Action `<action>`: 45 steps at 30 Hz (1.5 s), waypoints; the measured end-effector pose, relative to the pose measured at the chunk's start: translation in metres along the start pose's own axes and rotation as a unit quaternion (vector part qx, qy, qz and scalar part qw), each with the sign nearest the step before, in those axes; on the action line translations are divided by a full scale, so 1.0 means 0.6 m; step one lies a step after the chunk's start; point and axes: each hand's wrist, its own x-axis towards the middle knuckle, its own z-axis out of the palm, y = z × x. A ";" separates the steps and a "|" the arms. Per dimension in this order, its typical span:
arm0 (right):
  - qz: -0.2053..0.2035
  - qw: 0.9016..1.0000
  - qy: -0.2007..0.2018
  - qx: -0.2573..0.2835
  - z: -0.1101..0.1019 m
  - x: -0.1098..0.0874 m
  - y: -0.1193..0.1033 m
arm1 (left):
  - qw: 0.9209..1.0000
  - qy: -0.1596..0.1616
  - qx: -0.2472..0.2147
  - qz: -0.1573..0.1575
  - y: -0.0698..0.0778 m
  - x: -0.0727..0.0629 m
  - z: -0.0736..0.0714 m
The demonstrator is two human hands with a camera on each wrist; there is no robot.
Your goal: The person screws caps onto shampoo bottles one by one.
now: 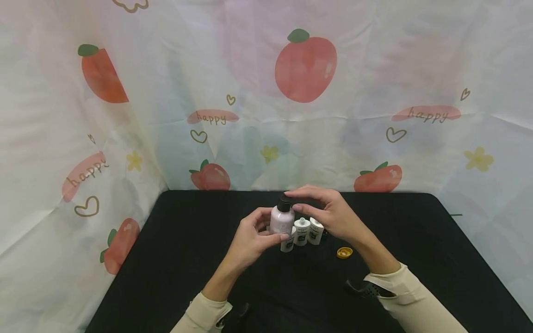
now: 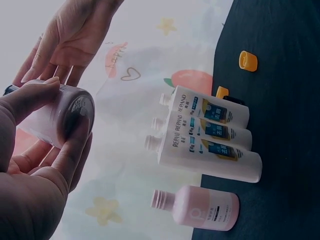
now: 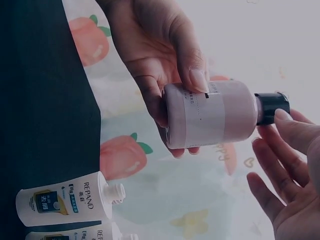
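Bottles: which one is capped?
The pink bottle in the left hand: a black cap sits on its neck. The other pink bottle, standing, and the three white REPAND bottles show bare necks.

The place looks like a small curtained booth, the wider room hidden, since pale pastel fabric sheets (image 1: pixel 254 27) printed with glossy red cartoon fruit (image 1: pixel 306 71) hang behind and along both sides of a matte black, round-cornered table (image 1: pixel 166 277).

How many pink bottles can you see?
2. The capped pink bottle is in the person's left hand. The uncapped pink bottle stands on the black table beside the three white bottles. More could be hidden.
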 end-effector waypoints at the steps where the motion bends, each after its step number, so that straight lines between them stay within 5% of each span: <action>1: -0.001 1.000 0.001 0.002 0.000 0.000 0.000 | 1.000 0.001 0.000 -0.001 0.000 0.000 0.000; 12: 0.019 0.999 0.025 -0.002 0.007 -0.001 -0.006 | 1.000 -0.002 0.009 -0.011 -0.002 -0.001 0.003; 45: 0.041 0.999 -0.002 0.019 0.014 -0.002 -0.003 | 0.999 -0.009 0.039 -0.007 -0.006 0.001 0.012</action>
